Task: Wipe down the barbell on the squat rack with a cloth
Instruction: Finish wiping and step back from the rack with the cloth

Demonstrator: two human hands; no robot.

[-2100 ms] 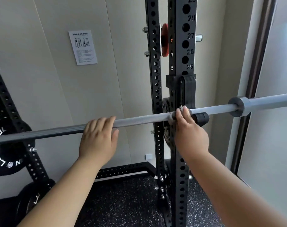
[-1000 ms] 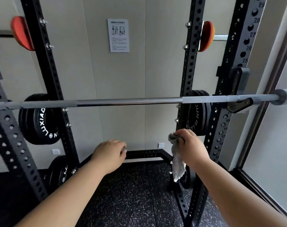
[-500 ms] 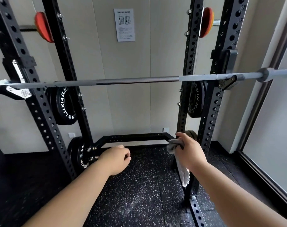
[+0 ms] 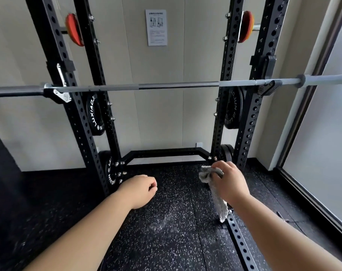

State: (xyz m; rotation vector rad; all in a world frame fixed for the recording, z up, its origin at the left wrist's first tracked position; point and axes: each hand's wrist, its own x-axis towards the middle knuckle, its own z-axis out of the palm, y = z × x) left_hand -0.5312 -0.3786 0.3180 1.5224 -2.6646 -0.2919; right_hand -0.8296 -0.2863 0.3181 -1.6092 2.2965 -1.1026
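The grey barbell (image 4: pixel 166 86) lies level across the black squat rack (image 4: pixel 74 106), resting in hooks on both front uprights. Well below the bar, my right hand (image 4: pixel 231 182) grips a grey cloth (image 4: pixel 217 196) that hangs down from the fist. My left hand (image 4: pixel 140 189) hovers lower left of it, fingers loosely curled, holding nothing. Neither hand touches the bar.
Black weight plates (image 4: pixel 95 112) hang on the rear posts, with more plates (image 4: pixel 110 173) low by the base. Orange discs (image 4: pixel 74 29) sit high on both sides. A paper notice (image 4: pixel 156 27) is on the wall. A speckled rubber floor (image 4: pixel 166 222) lies below, a window (image 4: pixel 322 133) at right.
Both hands came off the bar and dropped low, the right one still gripping the cloth. The view has pulled back from the rack, so the whole bar and both uprights show.
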